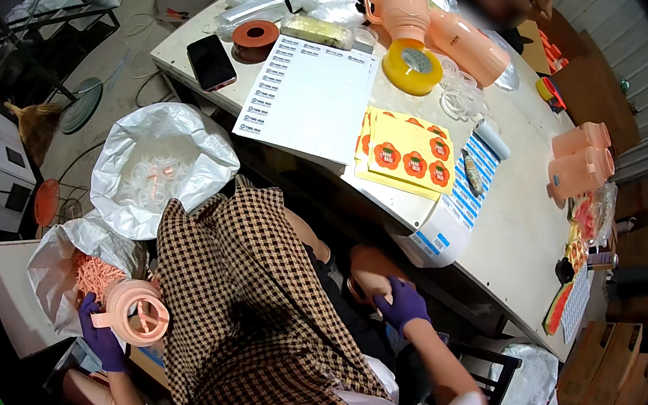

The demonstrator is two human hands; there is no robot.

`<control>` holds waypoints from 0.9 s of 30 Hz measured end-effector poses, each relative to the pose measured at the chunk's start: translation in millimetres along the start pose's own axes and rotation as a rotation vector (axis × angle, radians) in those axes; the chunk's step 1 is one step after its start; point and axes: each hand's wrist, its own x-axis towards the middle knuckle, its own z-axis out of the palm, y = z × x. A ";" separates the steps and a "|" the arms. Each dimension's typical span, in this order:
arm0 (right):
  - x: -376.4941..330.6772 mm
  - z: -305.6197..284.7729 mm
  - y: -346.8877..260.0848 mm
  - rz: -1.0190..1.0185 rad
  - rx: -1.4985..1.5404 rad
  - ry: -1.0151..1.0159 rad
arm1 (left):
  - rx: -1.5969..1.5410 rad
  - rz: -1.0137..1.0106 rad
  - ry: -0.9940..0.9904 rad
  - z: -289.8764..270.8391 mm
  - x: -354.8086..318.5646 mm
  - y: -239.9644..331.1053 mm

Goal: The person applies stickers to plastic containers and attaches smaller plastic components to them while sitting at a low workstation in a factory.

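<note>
My left hand (103, 335), in a purple glove, grips a pink plastic collar with a side handle (145, 335); its round opening, with a crossbar inside, faces up. Just beyond it, a white bag (53, 272) holds many small pink plastic pieces (94, 273). Under the table's near edge, my right hand (404, 306), also gloved in purple, is closed on a pink jug (381, 270), which lies tilted beside my lap. Part of the jug is in shadow.
A white bag of clear rings (144, 127) stands left of my lap. The table (503, 228) bears a phone (211, 64), label sheets (305, 100), yellow sticker sheets (405, 154), clear tape (412, 67) and several pink jugs (466, 48). Another person (496, 7) is at the far side.
</note>
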 end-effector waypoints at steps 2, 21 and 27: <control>26.2 14.7 16.9 0.334 -0.221 -0.441 | -0.062 -0.042 0.012 0.9 0.9 -11.5; 112.0 145.7 198.1 0.668 0.247 -0.023 | 0.314 0.006 0.001 -15.9 -38.3 -56.6; 54.8 3.6 46.6 -0.236 0.002 -0.198 | -0.165 -0.228 0.083 -11.3 -28.7 -83.4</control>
